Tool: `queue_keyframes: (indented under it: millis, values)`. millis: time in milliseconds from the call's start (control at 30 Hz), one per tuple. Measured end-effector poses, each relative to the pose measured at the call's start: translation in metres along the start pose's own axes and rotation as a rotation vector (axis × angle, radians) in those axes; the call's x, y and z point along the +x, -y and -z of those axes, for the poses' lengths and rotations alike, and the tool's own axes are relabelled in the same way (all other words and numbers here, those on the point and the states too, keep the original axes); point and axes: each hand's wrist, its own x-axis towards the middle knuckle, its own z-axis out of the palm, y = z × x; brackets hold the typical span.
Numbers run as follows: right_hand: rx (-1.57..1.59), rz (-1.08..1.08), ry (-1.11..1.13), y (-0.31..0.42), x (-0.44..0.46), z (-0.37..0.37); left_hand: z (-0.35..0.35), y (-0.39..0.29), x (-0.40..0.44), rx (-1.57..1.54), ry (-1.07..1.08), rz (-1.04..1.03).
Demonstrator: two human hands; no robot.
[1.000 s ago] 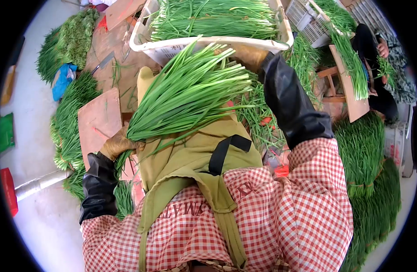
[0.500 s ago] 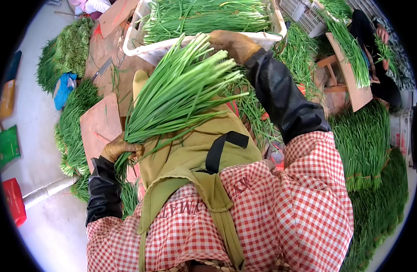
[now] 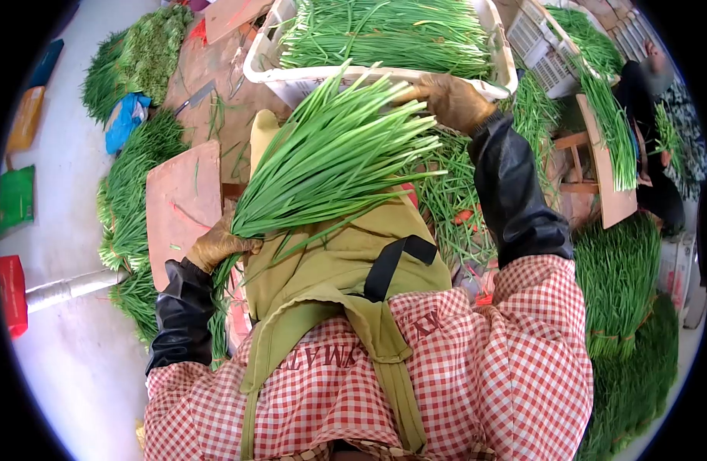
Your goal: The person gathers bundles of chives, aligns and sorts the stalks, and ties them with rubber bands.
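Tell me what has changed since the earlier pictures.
Since the picture just before, the right hand has drawn a little rightward and back toward the body, and the pale ends of the green bundle have fanned wider. Whether it touches them is unclear. The left hand keeps its grip; the filled white crate looks unmoved, the view having shifted.

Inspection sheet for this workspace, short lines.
Surface: brown floor, littered with cut stalks.
Job's things: green bunch above the lap; crate ahead, stacked with more greens.
Clutter: knife on the floor; blue bag on the left among greens.
Hands: left hand gripping the bunch; right hand near its pale ends, grip unclear; both gloved.
Cables: nothing seen.
Surroundings: another person at right, partly visible.
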Motion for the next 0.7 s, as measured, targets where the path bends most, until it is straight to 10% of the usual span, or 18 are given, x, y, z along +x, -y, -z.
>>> queue_keyframes:
  millis: [67, 100, 200, 267, 700]
  values:
    - [-1.337, 0.105, -0.136, 0.007, 0.003, -0.009, 0.000, -0.005, -0.001, -0.026, 0.049, 0.043]
    - [-0.704, -0.078, -0.294, 0.008, 0.012, -0.016, 0.000, -0.004, 0.000, -0.028, 0.050, 0.040]
    - [-0.204, -0.212, -0.455, 0.018, 0.017, -0.027, -0.004, -0.011, 0.001, -0.019, 0.047, 0.042]
    - [0.112, -0.216, -0.092, 0.028, 0.029, -0.025, -0.004, -0.010, 0.001, -0.027, 0.042, 0.048]
    - [0.468, 0.056, -0.404, 0.009, 0.011, 0.002, 0.004, -0.004, -0.003, -0.188, 0.030, 0.277]
